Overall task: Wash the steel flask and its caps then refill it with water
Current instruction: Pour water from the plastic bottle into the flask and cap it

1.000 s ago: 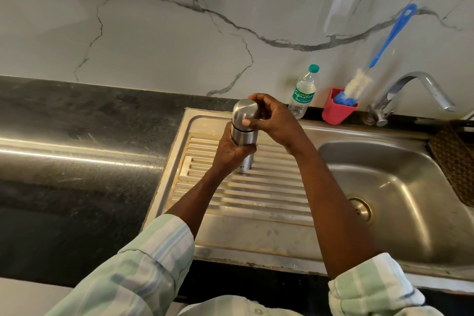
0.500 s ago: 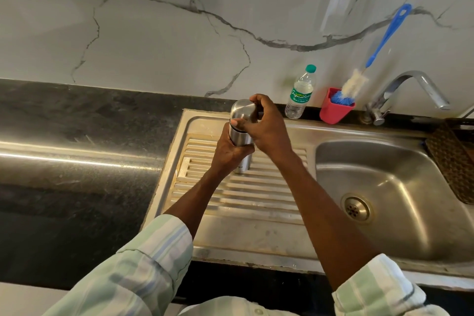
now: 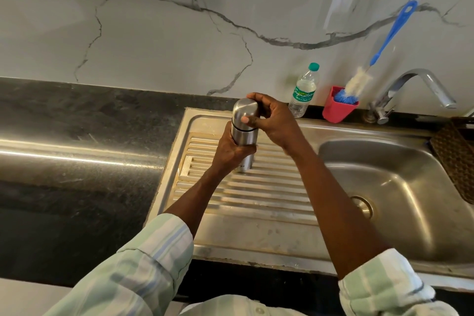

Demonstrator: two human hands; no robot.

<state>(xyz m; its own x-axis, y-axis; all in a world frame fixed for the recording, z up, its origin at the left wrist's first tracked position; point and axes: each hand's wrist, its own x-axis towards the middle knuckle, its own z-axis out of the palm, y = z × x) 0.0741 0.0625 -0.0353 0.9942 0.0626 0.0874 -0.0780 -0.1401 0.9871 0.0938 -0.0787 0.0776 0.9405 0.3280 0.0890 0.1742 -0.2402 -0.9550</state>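
Observation:
A steel flask stands upright on the ribbed drainboard of the steel sink. My left hand wraps around the flask's body from the left. Its domed steel outer cap sits on top of the flask. My right hand grips that cap from the right, thumb on the front and fingers over the back. The flask's base is partly hidden by my left hand.
A small plastic water bottle with a green cap stands against the wall. Beside it a red cup holds a blue-handled bottle brush. The tap arches over the sink basin. A woven basket sits at the right edge.
My right hand has turned on the cap, its fingers shifting round the dome. The flask and my left hand stay in the same spot on the drainboard.

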